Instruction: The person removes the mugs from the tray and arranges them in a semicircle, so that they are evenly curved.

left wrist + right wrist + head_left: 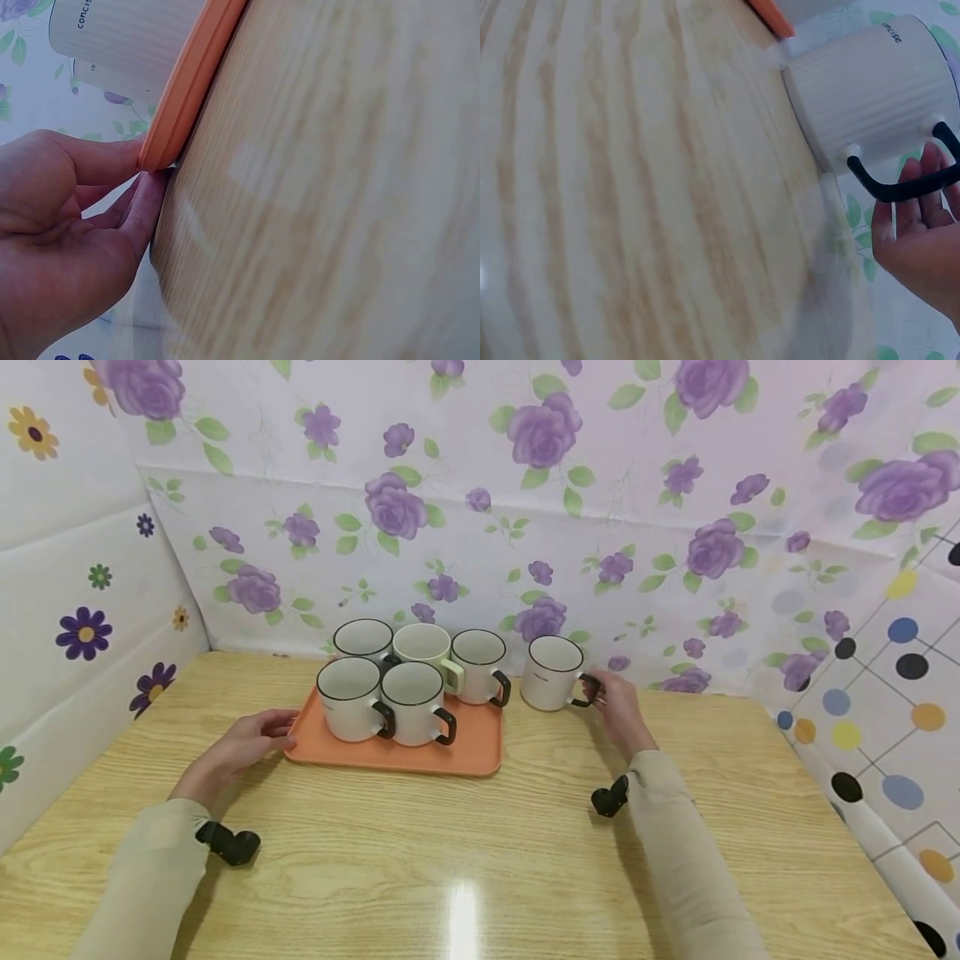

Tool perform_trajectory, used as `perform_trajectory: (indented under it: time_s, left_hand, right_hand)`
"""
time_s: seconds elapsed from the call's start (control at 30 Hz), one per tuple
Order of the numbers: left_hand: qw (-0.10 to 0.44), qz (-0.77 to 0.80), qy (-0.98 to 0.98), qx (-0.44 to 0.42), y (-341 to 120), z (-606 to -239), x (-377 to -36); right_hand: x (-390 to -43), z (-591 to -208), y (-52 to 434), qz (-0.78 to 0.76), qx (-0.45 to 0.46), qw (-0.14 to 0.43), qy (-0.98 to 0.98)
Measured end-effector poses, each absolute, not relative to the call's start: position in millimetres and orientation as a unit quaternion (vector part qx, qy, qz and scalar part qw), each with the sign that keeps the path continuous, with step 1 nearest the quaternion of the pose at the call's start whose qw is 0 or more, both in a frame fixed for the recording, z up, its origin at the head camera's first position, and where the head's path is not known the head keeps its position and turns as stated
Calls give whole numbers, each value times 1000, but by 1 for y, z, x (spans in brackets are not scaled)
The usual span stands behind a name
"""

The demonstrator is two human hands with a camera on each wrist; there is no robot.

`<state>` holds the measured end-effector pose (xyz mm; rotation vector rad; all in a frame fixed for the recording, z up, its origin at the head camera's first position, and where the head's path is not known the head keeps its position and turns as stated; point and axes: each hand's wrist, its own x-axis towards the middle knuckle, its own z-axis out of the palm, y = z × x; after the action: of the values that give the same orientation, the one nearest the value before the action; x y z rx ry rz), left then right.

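Note:
At the left end of an orange tray (465, 760), my left hand (251, 743) pinches the rim; the left wrist view shows the thumb (112, 161) on the rim's edge and the fingers below it. Several white mugs stand upright on the tray, such as a front mug (412, 714) with a black handle and a back mug (422, 646) with a pale green handle. My right hand (618, 706) holds the black handle (907, 187) of another white mug (551, 677), upright on the table just right of the tray, with fingers passing behind the handle.
The wooden table (390, 852) reaches back to a wall covered with a flowered cloth (480, 552), close behind the mugs. A dotted cloth (885, 710) hangs along the right side, and another flowered sheet (75, 568) is on the left.

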<state>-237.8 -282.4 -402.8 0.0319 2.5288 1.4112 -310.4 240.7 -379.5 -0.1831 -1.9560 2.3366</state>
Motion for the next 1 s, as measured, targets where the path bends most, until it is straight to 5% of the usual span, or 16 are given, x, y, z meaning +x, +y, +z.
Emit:
perform_trajectory:
  time_s: [0.5, 1.0]
  left_hand:
    - [126, 486, 864, 14, -280, -405, -235]
    - [117, 476, 871, 27, -281, -402, -234]
  right_hand:
    - [-291, -343, 257, 746, 25, 93, -659]
    - [-279, -323, 213, 641, 158, 52, -749]
